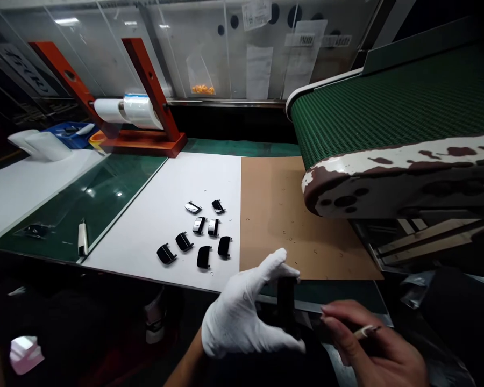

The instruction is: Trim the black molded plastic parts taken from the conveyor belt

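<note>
My left hand [242,314], in a white glove, pinches a small black plastic part [286,306] upright between thumb and fingers, just off the table's near edge. My bare right hand [371,344] is closed on a thin knife-like tool [365,331] whose tip points left toward the part. Several more glossy black parts [199,228] lie spread on the white sheet [153,215] ahead of my left hand.
A brown cardboard sheet [290,215] lies right of the white one. A green conveyor belt [387,107] overhangs at the right. A film roll on an orange stand [137,110] stands at the back left. A craft knife [82,239] rests on the green mat [84,199].
</note>
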`<move>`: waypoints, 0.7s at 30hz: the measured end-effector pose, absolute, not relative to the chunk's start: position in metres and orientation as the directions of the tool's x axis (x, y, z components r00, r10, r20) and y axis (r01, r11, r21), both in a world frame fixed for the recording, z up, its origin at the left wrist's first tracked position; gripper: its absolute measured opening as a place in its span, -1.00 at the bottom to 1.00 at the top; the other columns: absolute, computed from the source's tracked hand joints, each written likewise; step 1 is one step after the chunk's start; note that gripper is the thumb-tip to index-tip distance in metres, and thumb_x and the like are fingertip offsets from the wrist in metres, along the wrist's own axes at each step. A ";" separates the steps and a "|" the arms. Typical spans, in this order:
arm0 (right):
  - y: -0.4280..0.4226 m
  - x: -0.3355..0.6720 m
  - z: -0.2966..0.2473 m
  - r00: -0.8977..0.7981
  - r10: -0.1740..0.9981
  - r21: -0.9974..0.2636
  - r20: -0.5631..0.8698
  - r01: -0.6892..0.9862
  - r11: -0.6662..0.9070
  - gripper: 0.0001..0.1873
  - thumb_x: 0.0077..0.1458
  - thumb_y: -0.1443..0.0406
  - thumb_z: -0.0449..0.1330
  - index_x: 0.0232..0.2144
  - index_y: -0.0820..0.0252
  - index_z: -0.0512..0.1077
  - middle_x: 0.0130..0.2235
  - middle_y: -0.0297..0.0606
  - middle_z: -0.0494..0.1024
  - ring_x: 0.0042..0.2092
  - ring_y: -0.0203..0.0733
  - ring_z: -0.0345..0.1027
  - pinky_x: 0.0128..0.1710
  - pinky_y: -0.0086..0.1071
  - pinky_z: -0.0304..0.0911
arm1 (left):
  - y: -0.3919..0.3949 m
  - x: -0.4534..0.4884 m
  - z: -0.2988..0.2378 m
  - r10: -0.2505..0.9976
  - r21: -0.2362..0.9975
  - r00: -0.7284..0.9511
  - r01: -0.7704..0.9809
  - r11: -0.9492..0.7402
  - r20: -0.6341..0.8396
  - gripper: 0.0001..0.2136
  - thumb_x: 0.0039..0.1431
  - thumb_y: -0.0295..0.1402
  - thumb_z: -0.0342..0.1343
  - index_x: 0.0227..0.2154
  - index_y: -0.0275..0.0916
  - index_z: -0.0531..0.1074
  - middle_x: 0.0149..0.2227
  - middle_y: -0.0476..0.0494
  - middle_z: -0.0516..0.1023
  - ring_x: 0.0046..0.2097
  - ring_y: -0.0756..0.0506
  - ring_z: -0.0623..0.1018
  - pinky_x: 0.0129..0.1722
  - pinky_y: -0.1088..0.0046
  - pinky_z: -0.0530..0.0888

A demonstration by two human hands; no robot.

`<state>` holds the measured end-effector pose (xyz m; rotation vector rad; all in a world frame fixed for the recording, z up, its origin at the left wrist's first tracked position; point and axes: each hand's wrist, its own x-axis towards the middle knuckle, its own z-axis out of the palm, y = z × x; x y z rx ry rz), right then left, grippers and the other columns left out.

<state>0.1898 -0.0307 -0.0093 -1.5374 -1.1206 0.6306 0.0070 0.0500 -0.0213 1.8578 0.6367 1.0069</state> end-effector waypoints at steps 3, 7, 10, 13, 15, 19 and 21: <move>-0.028 0.187 -0.003 0.364 0.897 -0.942 0.250 0.306 0.138 -0.95 0.03 0.25 0.31 -0.39 -0.05 0.57 -0.42 -0.34 0.53 -0.45 -0.19 0.40 -0.58 -0.43 0.23 | 0.037 0.014 -0.016 0.751 0.911 0.553 -0.039 -0.410 0.362 0.00 -0.18 -0.25 0.45 0.29 0.00 -0.02 -0.01 -0.13 0.52 -0.08 -0.15 0.59 -0.03 0.41 0.51; -0.031 0.188 -0.004 0.313 0.903 -0.933 0.293 0.301 0.198 -0.90 0.05 0.32 0.30 -0.37 -0.04 0.57 -0.38 -0.37 0.53 -0.38 -0.22 0.39 -0.40 -0.41 0.30 | 0.030 0.019 -0.013 0.692 0.923 0.628 -0.123 -0.364 0.356 -0.03 -0.12 -0.29 0.43 0.29 -0.01 -0.05 0.00 -0.13 0.52 -0.03 -0.16 0.57 0.01 0.40 0.48; -0.031 0.186 -0.004 0.320 0.906 -0.936 0.278 0.301 0.181 -0.89 0.04 0.33 0.30 -0.37 -0.05 0.57 -0.37 -0.39 0.54 -0.34 -0.22 0.39 -0.35 -0.42 0.30 | 0.029 0.021 -0.012 0.679 0.933 0.648 -0.153 -0.327 0.344 -0.04 -0.10 -0.28 0.42 0.29 -0.01 -0.07 -0.01 -0.12 0.52 -0.03 -0.17 0.57 0.02 0.39 0.48; -0.032 0.185 -0.003 0.337 0.905 -0.942 0.261 0.295 0.163 -0.88 0.04 0.34 0.30 -0.38 -0.06 0.56 -0.37 -0.41 0.54 -0.34 -0.23 0.38 -0.32 -0.40 0.31 | 0.027 0.022 -0.012 0.694 0.934 0.630 -0.165 -0.318 0.348 -0.04 -0.12 -0.26 0.43 0.29 -0.02 -0.04 -0.01 -0.12 0.53 -0.04 -0.16 0.57 0.03 0.40 0.48; -0.033 0.185 -0.002 0.345 0.900 -0.941 0.268 0.293 0.168 -0.86 0.04 0.35 0.30 -0.38 -0.07 0.56 -0.37 -0.41 0.54 -0.33 -0.22 0.38 -0.31 -0.40 0.31 | 0.026 0.021 -0.012 0.705 0.931 0.614 -0.157 -0.330 0.354 -0.04 -0.15 -0.24 0.44 0.28 -0.03 -0.01 0.00 -0.12 0.53 -0.04 -0.16 0.58 0.04 0.40 0.47; -0.034 0.185 -0.003 0.349 0.899 -0.938 0.267 0.307 0.159 -0.86 0.03 0.35 0.31 -0.37 -0.08 0.57 -0.36 -0.42 0.57 -0.32 -0.22 0.39 -0.29 -0.40 0.31 | 0.024 0.018 -0.009 0.725 0.904 0.563 -0.104 -0.414 0.396 -0.05 -0.21 -0.22 0.46 0.26 -0.03 0.08 0.00 -0.09 0.55 -0.05 -0.16 0.59 0.03 0.45 0.48; -0.034 0.184 -0.003 0.361 0.896 -0.940 0.258 0.307 0.146 -0.87 0.04 0.33 0.31 -0.38 -0.07 0.57 -0.36 -0.42 0.57 -0.32 -0.22 0.40 -0.29 -0.40 0.31 | 0.023 0.016 -0.007 0.741 0.903 0.554 -0.043 -0.428 0.378 -0.06 -0.21 -0.20 0.46 0.26 -0.05 0.11 -0.01 -0.11 0.56 -0.04 -0.18 0.59 0.04 0.43 0.48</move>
